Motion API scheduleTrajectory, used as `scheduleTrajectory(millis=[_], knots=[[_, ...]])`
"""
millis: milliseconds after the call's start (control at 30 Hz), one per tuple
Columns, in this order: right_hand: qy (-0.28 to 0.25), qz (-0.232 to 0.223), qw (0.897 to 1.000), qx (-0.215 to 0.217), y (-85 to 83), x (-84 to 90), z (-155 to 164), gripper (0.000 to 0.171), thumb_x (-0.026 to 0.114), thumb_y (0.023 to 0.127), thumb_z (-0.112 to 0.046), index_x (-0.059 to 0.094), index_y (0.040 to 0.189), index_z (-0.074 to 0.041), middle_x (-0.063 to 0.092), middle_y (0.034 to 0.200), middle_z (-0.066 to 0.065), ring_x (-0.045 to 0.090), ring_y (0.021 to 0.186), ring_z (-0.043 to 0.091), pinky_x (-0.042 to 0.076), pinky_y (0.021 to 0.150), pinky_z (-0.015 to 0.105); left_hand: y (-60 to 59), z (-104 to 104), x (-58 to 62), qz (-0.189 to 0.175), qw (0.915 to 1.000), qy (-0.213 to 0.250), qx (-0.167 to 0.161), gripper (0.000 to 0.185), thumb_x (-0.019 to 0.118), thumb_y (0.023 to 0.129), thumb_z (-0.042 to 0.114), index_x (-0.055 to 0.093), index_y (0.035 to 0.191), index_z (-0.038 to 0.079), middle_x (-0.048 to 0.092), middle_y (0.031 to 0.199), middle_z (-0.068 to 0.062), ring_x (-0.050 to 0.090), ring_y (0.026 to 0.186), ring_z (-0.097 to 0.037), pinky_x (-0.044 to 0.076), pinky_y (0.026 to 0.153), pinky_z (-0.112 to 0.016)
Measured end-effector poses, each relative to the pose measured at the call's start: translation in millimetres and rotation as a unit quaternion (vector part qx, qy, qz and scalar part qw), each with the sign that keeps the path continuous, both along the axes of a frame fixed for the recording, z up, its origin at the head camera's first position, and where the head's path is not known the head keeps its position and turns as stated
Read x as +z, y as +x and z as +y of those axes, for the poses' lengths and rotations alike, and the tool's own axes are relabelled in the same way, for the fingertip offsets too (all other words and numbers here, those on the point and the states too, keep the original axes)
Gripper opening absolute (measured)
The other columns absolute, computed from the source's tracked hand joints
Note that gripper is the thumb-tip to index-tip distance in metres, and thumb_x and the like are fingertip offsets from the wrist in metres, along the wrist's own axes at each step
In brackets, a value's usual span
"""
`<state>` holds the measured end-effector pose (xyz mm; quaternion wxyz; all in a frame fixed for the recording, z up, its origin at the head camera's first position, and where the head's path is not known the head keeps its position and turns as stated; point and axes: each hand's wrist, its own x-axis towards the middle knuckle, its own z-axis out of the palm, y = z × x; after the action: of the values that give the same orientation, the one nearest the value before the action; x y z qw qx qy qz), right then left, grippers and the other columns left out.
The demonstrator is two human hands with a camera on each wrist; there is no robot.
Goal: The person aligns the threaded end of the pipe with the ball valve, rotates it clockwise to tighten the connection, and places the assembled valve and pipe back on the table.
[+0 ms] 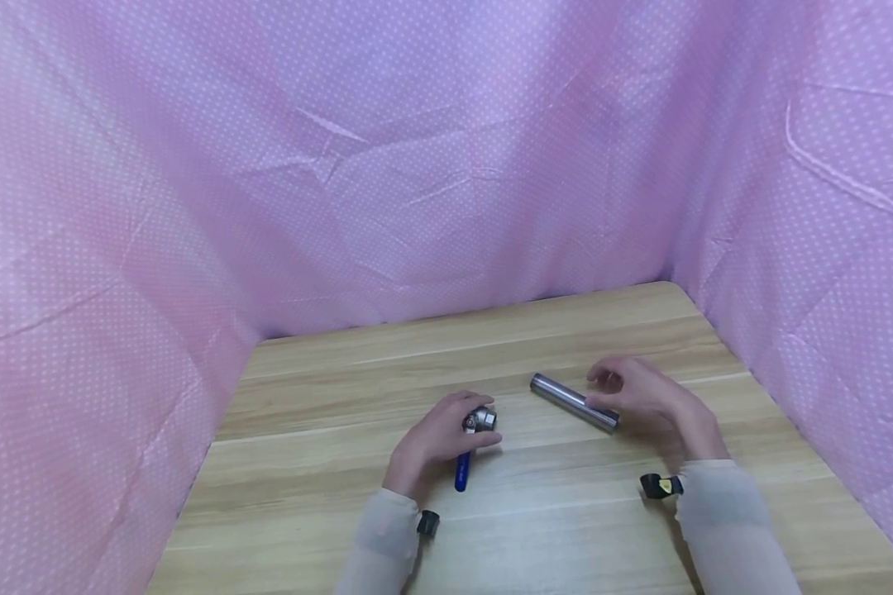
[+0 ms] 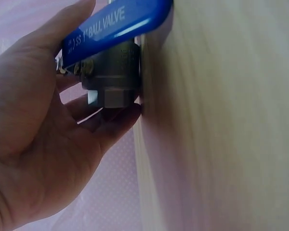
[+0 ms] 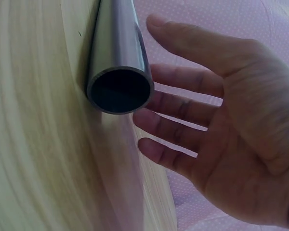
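Observation:
A metal ball valve with a blue lever handle lies on the wooden table, its lettering facing the left wrist camera. Around it rests my left hand, fingers curved past the valve's far side and thumb stretched out on the near side, apart from the valve body. Farther right, a shiny steel pipe lies slantwise on the table, its dark hollow end toward the right wrist camera. My right hand hovers at the pipe's right part, with thumb and loosely bent fingers spread either side of it.
The light wooden table fills the lower view. Pink dotted cloth hangs behind it and along both sides. Each sleeved wrist carries a small black device, one on the left and one on the right.

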<state>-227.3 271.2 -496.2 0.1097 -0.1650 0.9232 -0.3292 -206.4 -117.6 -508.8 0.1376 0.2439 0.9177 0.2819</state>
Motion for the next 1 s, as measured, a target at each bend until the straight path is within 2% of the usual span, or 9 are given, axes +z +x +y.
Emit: scheduleTrajectory(millis=[100,233,400,600,833,1000], knots=[[-0.006,-0.020,1.000,0.013,0.0,-1.4,-2,0.033,0.091,0.096,-0.038,0.078,0.115,-0.015,0.077,0.101,-0.001,0.067,0.093,0.014,0.058,0.081,0.025,-2.0,-2,-0.3,0.000,1.0000,0.004,0.000,0.070,0.080,0.103,0.055,0.063,0.160,0.018,0.068,0.157,-0.010,0.067,0.135,-0.024,0.061,0.117,-0.044],[-0.019,-0.042,0.998,0.029,0.9,-3.3,-5,0.026,0.094,0.093,-0.032,0.077,0.106,-0.016,0.073,0.092,-0.002,0.064,0.085,0.013,0.055,0.072,0.021,-3.6,-6,0.5,-0.007,0.9999,0.013,0.007,0.068,0.080,0.104,0.055,0.065,0.159,0.017,0.072,0.151,-0.006,0.068,0.128,-0.020,0.061,0.113,-0.041],[-0.013,-0.053,0.998,0.038,1.2,-3.3,-8,0.027,0.096,0.090,-0.031,0.078,0.103,-0.016,0.071,0.089,-0.002,0.062,0.083,0.013,0.053,0.070,0.021,-5.4,-14,1.5,-0.015,0.9992,0.036,0.009,0.067,0.079,0.105,0.054,0.065,0.159,0.018,0.073,0.150,-0.004,0.067,0.130,-0.020,0.059,0.119,-0.046],[-0.005,-0.048,0.998,0.049,-0.3,-4.5,-9,0.024,0.096,0.089,-0.028,0.077,0.097,-0.015,0.067,0.084,-0.004,0.058,0.079,0.012,0.049,0.067,0.021,-7.3,-26,2.2,-0.032,0.9977,0.059,-0.002,0.065,0.078,0.106,0.052,0.064,0.159,0.018,0.071,0.155,-0.007,0.066,0.139,-0.027,0.055,0.126,-0.055],[0.001,-0.049,0.998,0.045,0.8,-4.3,-10,0.019,0.093,0.091,-0.023,0.076,0.096,-0.015,0.065,0.083,-0.005,0.056,0.077,0.012,0.047,0.064,0.022,-7.8,-31,1.2,-0.054,0.9963,0.067,-0.003,0.062,0.078,0.106,0.050,0.065,0.159,0.019,0.074,0.145,-0.003,0.066,0.127,-0.021,0.057,0.120,-0.051],[0.014,-0.037,0.998,0.042,1.6,-5.8,-10,0.014,0.088,0.091,-0.018,0.075,0.096,-0.017,0.064,0.082,-0.005,0.057,0.077,0.013,0.046,0.065,0.023,-7.9,-30,0.6,-0.053,0.9963,0.068,-0.005,0.055,0.078,0.107,0.049,0.069,0.154,0.022,0.076,0.137,0.001,0.067,0.121,-0.017,0.059,0.116,-0.046]])
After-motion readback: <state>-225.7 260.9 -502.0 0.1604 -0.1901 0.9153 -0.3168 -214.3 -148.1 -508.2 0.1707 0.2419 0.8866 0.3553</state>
